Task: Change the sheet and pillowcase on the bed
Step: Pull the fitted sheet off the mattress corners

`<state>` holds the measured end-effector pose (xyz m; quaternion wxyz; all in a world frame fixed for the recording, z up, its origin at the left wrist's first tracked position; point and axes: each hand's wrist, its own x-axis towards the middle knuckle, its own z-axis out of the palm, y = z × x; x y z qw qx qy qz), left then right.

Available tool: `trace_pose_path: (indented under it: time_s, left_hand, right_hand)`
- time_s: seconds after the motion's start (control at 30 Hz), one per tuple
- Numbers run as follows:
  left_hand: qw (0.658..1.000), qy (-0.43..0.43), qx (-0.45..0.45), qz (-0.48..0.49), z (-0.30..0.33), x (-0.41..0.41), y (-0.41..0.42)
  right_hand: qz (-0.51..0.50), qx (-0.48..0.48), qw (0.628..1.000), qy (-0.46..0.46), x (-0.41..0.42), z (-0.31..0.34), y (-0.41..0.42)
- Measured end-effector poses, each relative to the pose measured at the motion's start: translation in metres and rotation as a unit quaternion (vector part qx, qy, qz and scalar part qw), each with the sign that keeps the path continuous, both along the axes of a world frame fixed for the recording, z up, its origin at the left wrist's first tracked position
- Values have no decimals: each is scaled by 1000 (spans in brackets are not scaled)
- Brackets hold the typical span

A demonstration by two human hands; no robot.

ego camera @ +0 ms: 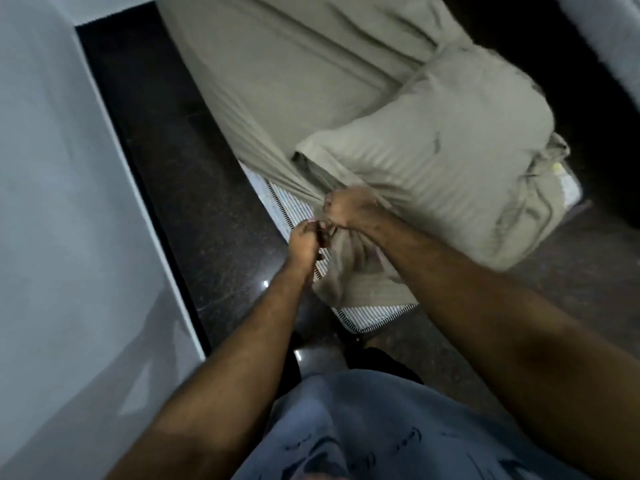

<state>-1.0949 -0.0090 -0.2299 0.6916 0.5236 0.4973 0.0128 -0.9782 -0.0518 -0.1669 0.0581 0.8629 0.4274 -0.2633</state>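
light: dim, cool | glare: small bright glints on dark floor (180, 209) | blur: soft all over, pillow (450, 147) edges smeared | distortion: wide-angle bend, wall (52, 202) leans at left edge

Sheet (277, 74), pillowcase (450, 133): olive-beige; mattress (367, 317): white, dark stripes; floor (194, 174): black speckled.

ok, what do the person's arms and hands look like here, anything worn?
Both arms are bare from above the elbow down: no sleeves in view, no gloves, and no watch, rings or bands that I can make out on the left hand or right hand. A grey-blue printed garment covers the torso below.
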Motion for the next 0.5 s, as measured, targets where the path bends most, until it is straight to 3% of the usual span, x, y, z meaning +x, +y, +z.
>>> trace_pose_path:
  time_s: [0.23,0.33,0.5]
  left_hand:
    - [984,48,-171,17,-4,16,57]
    - [967,0,-247,57,-4,38,81]
    - [943,-115,-285,129,21,87,125]
  right_hand:
    - [-131,104,986,-28,-35,41,-6]
    - [-151,93,983,-39,-43,42,-3]
    - [-188,79,979,-22,-49,29,-3]
